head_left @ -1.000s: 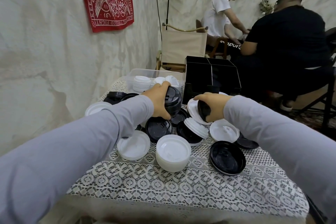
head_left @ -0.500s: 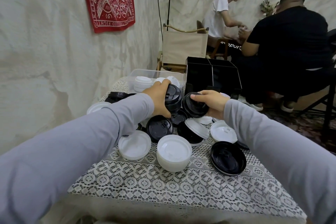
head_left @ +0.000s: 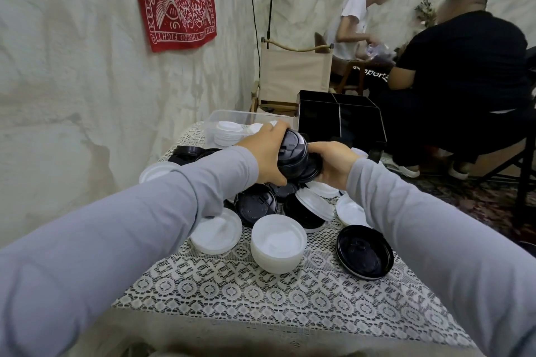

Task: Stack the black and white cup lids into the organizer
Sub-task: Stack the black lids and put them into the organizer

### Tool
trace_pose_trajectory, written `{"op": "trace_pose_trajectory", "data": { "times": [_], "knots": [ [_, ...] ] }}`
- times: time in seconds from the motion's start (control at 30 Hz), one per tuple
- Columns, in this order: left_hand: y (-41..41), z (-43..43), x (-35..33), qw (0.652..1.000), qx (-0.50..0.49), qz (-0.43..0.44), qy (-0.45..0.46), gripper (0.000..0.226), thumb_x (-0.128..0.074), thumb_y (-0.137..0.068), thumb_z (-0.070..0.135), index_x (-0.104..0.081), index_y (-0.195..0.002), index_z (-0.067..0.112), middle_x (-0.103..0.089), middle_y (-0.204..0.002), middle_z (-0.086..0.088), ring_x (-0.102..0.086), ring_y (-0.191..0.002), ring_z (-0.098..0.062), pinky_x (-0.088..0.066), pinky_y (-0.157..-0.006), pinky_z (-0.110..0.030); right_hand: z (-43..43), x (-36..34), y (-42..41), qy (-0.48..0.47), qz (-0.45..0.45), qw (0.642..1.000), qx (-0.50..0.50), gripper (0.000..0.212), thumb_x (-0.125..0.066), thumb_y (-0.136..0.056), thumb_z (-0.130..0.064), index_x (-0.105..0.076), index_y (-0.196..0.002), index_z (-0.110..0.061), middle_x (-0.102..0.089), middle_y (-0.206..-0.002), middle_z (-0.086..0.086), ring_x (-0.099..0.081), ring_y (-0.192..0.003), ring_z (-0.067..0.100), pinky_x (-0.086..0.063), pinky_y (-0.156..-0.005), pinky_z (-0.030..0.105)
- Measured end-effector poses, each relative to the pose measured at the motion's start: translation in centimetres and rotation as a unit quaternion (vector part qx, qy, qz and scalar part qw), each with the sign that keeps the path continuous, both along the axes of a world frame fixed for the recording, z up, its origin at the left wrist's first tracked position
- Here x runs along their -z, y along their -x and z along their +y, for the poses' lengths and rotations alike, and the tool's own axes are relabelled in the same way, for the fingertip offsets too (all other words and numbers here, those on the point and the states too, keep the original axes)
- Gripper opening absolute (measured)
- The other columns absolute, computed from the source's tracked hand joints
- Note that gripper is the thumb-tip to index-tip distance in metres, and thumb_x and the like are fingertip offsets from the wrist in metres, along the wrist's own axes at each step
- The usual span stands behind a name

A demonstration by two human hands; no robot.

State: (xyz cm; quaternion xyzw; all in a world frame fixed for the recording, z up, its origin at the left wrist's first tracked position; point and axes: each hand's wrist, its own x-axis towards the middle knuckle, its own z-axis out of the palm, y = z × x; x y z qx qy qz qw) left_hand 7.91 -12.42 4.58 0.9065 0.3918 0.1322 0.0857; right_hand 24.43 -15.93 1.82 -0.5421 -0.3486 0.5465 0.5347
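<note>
My left hand (head_left: 265,155) grips a stack of black lids (head_left: 293,155) held on its side above the table. My right hand (head_left: 333,162) holds a black lid (head_left: 313,167) pressed against the stack's lower end. Below them lies a jumble of black and white lids (head_left: 290,203). A stack of white lids (head_left: 278,243) stands in front, a single white lid (head_left: 216,230) to its left and a single black lid (head_left: 364,252) to its right. The black organizer (head_left: 342,122) with open compartments stands at the back of the table.
A clear plastic bin (head_left: 232,120) with white lids sits left of the organizer. The lace-covered table (head_left: 261,298) stands against a white wall on the left. A beige folding chair (head_left: 293,75) and two seated people (head_left: 452,66) are behind it.
My right hand lifted a black lid from the pile and brought it left onto the end of the stack in my left hand. The stack stayed about where it was.
</note>
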Motion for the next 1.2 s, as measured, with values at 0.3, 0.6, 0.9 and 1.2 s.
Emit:
{"op": "trace_pose_trajectory", "data": {
  "times": [0.3, 0.6, 0.9, 1.2],
  "knots": [
    [-0.6, -0.4, 0.4, 0.999, -0.020, 0.022, -0.015, 0.095, -0.082, -0.060, 0.029, -0.025, -0.136, 0.019, -0.039, -0.127, -0.008, -0.055, -0.102, -0.035, -0.051, -0.085, -0.045, 0.1, 0.5, 1.5, 0.034, 0.050, 0.998, 0.012, 0.028, -0.042, -0.093, -0.019, -0.061, -0.109, -0.006, -0.060, -0.104, 0.014, -0.062, -0.079, 0.025, -0.057, -0.056, 0.030],
    [-0.7, -0.7, 0.8, 0.999, -0.022, 0.039, -0.020, 0.093, -0.082, -0.063, 0.026, -0.024, -0.136, 0.021, -0.038, -0.125, -0.008, -0.055, -0.098, -0.033, -0.052, -0.080, -0.041, 0.2, 0.2, 2.6, 0.033, 0.109, 0.993, 0.006, 0.033, -0.037, -0.095, -0.025, -0.065, -0.103, -0.007, -0.068, -0.096, 0.015, -0.064, -0.084, 0.028, -0.053, -0.072, 0.036],
    [-0.7, -0.8, 0.9, 0.998, -0.018, 0.052, -0.025, 0.102, -0.087, -0.056, 0.028, -0.023, -0.136, 0.021, -0.037, -0.126, -0.007, -0.054, -0.104, -0.035, -0.049, -0.079, -0.039, 0.1, 0.2, 3.1, 0.013, 0.136, 0.990, 0.028, 0.033, -0.042, -0.095, -0.020, -0.061, -0.117, -0.003, -0.064, -0.109, 0.019, -0.064, -0.088, 0.029, -0.055, -0.077, 0.037],
    [-0.6, -0.5, 1.3, 0.998, -0.024, 0.045, -0.042, 0.093, -0.084, -0.060, 0.026, -0.026, -0.133, 0.022, -0.038, -0.122, -0.008, -0.055, -0.099, -0.034, -0.050, -0.078, -0.041, -0.5, -0.3, 2.9, -0.001, 0.048, 0.998, 0.028, 0.026, -0.044, -0.096, -0.022, -0.065, -0.101, -0.008, -0.068, -0.097, 0.012, -0.063, -0.085, 0.026, -0.054, -0.074, 0.037]
  ]
}}
